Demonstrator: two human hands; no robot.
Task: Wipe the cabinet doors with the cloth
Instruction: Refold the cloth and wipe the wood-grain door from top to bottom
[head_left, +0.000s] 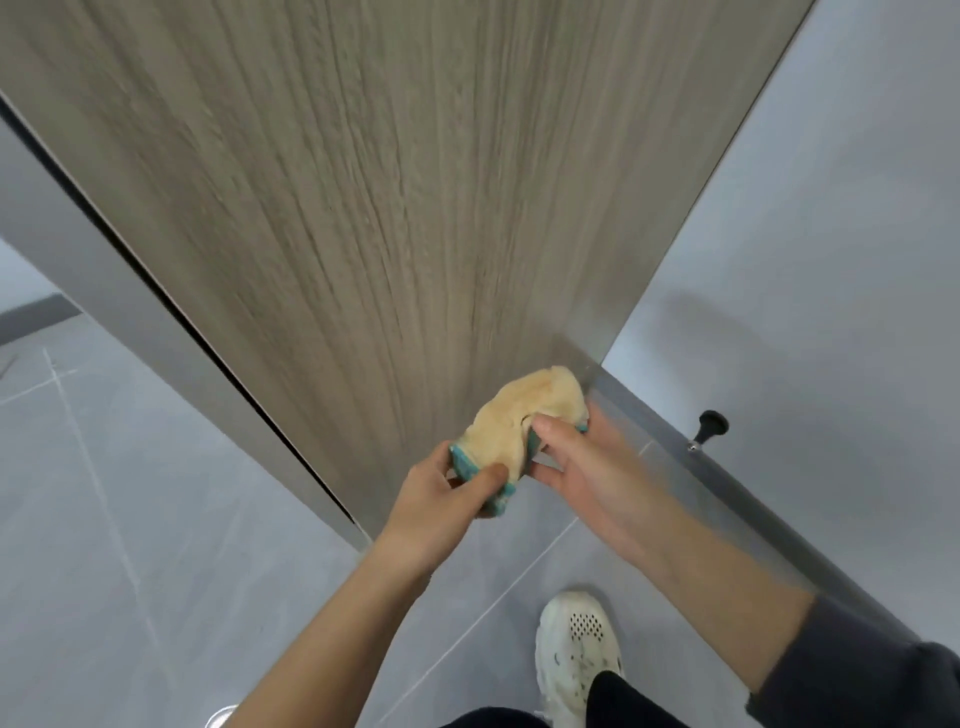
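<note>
Head view, crumpled yellow cloth (524, 421), teal edging, left hand (441, 499) and right hand (587, 467) pinching it

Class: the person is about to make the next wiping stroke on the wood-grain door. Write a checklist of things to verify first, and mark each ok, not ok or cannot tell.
1. Cloth held: left hand and right hand both grip the yellow cloth. Ok.
2. Cloth spread flat for wiping: it is bunched between the hands. Not ok.
3. Cloth touching the wood-grain cabinet door: cannot tell.
4. Black knob clear of the hands: apart from the right hand. Ok.
5. Footing: white shoe on the tiled floor. Ok.
6. Dirt left on the door: view blurred. Cannot tell.
</note>
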